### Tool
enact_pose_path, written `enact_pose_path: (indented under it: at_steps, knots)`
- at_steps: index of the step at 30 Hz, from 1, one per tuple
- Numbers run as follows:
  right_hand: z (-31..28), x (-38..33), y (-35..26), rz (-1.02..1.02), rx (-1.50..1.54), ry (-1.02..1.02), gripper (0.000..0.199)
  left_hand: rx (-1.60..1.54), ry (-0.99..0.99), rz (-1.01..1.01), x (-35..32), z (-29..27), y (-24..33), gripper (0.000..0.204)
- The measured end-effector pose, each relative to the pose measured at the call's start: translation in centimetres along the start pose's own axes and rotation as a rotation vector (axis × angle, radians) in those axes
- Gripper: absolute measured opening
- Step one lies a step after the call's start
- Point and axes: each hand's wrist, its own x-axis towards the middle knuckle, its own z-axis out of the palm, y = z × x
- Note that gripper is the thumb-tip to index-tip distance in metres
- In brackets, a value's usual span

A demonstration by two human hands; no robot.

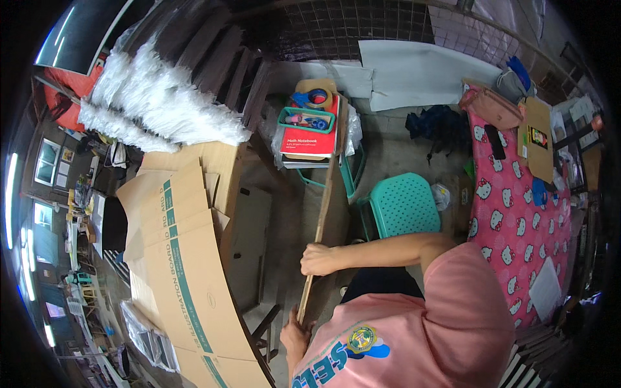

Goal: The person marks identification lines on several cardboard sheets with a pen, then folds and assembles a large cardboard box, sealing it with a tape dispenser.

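A long, narrow wooden strip (pixel 325 207) slants in front of me, its far end beside the stack of notebooks (pixel 310 143). My right hand (pixel 319 260) is wrapped round the strip at about its lower third. Closer to my body, my left hand (pixel 297 335) grips the near end, fingers curled about it. To the left of both hands, a large flattened cardboard sheet (pixel 213 291) with a green printed band lies over a wooden table (pixel 223 158).
A green plastic stool (pixel 406 205) stands right of the strip. On the notebooks sit a green tray (pixel 284 120) and a blue tape dispenser (pixel 301 99). Clear plastic wrap (pixel 162 97) is heaped at far left. A pink-covered table (pixel 482 210) with a pouch (pixel 495 108) runs along the right.
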Motion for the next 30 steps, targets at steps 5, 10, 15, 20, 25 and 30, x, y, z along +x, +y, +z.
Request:
enact_pose_path:
  at_steps: [5, 10, 15, 20, 25, 30]
  knots:
    - [-1.5, 1.2, 1.2, -0.019, -0.006, -0.079, 0.007, 0.142, -0.16, -0.134, 0.5, 1.4, -0.5, 0.041]
    - [-2.6, 0.6, 1.4, -0.03, 0.036, -0.149, 0.009, 0.11, -0.153, -0.075, 0.2, 0.7, -0.1, 0.038]
    - [2.9, 1.6, -0.8, 0.021, 0.161, -0.156, 0.01, 0.063, -0.151, -0.161, 0.2, 1.6, -1.9, 0.035]
    - [5.4, 5.7, -4.8, -0.056, 0.121, -0.092, 0.008, -0.059, -0.115, -0.337, -3.6, 3.4, -8.5, 0.039]
    - [5.9, 7.9, -4.2, -0.091, 0.103, -0.118, 0.008, -0.053, -0.036, -0.369, -3.1, 3.3, -8.1, 0.043]
    - [5.5, 7.6, -2.2, 0.014, 0.153, -0.142, 0.009, 0.061, -0.002, -0.33, -0.9, 3.6, -6.6, 0.038]
